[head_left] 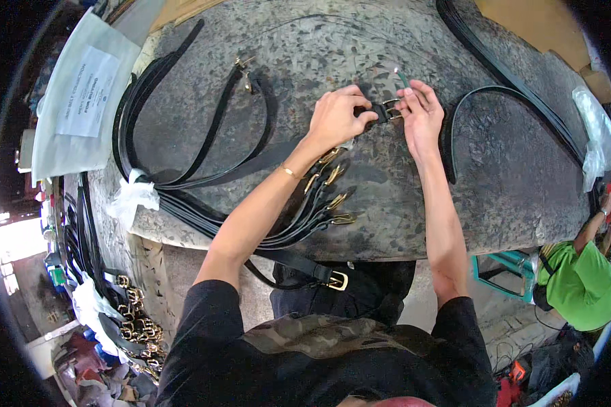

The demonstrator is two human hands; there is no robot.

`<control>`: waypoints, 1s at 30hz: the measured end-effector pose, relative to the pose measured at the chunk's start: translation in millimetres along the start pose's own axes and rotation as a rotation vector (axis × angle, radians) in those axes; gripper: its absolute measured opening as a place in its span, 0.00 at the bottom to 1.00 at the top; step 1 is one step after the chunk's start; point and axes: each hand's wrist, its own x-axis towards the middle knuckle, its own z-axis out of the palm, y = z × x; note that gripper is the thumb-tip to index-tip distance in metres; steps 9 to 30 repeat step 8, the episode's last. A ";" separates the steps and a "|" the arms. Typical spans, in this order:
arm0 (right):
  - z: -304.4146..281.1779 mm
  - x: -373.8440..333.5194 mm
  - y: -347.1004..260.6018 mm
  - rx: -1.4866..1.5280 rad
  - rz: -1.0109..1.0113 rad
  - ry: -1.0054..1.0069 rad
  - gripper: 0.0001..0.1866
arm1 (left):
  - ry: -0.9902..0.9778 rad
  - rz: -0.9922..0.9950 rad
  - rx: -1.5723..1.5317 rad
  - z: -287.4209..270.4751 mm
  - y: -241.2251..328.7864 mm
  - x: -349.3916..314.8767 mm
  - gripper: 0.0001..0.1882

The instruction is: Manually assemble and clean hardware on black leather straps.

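Note:
My left hand (339,119) pinches the black strap end of a belt (381,114) above the worktable, thumb and fingers closed on it. At that end a metal buckle (392,108) sits between my two hands. My right hand (421,117) is closed on a thin green pen-like stick (402,78) with a pale tip pointing up and away from me. Its lower fingers are beside the buckle; whether they touch it I cannot tell. Below my left wrist lies a bundle of black belts (251,237) with several gold buckles (334,203).
On the worn grey table (516,183), looped belts (217,122) lie left and more straps (523,88) right. Plastic wrap (597,136) and a white labelled bag (81,102) flank them. A belt with a gold buckle (338,280) hangs by my lap. A person in green (580,285) is at right.

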 end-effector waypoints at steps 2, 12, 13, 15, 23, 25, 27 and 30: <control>-0.8 2.1 -4.4 0.022 0.030 0.029 0.14 | 0.014 0.018 -0.030 0.5 -2.0 1.6 0.10; -11.9 5.4 -7.4 0.171 0.108 0.027 0.14 | 0.075 0.153 -0.076 1.2 -2.3 -2.9 0.09; -11.9 5.4 -7.4 0.171 0.108 0.027 0.14 | 0.075 0.153 -0.076 1.2 -2.3 -2.9 0.09; -11.9 5.4 -7.4 0.171 0.108 0.027 0.14 | 0.075 0.153 -0.076 1.2 -2.3 -2.9 0.09; -11.9 5.4 -7.4 0.171 0.108 0.027 0.14 | 0.075 0.153 -0.076 1.2 -2.3 -2.9 0.09; -11.9 5.4 -7.4 0.171 0.108 0.027 0.14 | 0.075 0.153 -0.076 1.2 -2.3 -2.9 0.09; -11.9 5.4 -7.4 0.171 0.108 0.027 0.14 | 0.075 0.153 -0.076 1.2 -2.3 -2.9 0.09; -11.9 5.4 -7.4 0.171 0.108 0.027 0.14 | 0.075 0.153 -0.076 1.2 -2.3 -2.9 0.09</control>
